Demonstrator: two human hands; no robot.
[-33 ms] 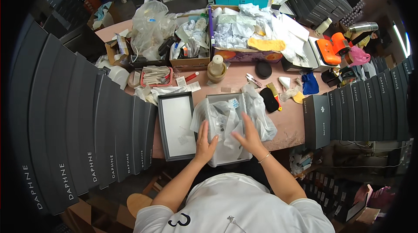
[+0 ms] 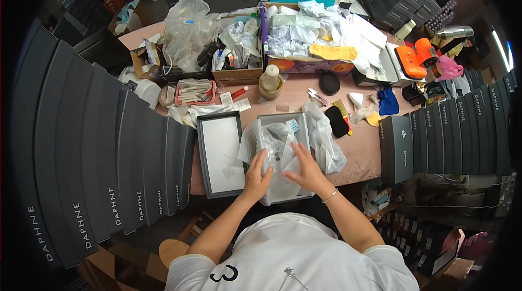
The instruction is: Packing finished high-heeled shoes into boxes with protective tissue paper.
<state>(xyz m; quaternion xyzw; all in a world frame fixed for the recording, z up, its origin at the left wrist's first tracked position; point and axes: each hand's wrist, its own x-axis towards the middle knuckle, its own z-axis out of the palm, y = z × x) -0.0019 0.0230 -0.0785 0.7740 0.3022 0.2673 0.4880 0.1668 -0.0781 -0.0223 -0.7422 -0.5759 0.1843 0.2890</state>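
An open grey shoebox (image 2: 285, 118) stands in front of me at the table's near edge. White tissue or thin translucent wrapping (image 2: 288, 187) fills it, with a small blue-and-white label (image 2: 293, 125) near the far end. Whatever is wrapped inside cannot be made out. My left hand (image 2: 256, 178) rests along the box's left side, fingers stretched and thumb apart, holding nothing. Over the right half of the wrapping, my right hand (image 2: 310, 173) is open with fingers spread, touching or just above it. To the left lies the box's dark-edged lid (image 2: 222, 152), white inside up.
Crumpled translucent bags (image 2: 324, 141) lie right of the box. Behind are a brush (image 2: 342, 114), pliers (image 2: 316, 97), a glue-like bottle (image 2: 270, 81) and a carton of crumpled paper (image 2: 293, 41). Rows of dark shoeboxes (image 2: 103, 149) wall the left, more boxes (image 2: 395, 149) the right.
My right hand has shifted slightly left and toward me over the wrapping. My left hand has barely moved.
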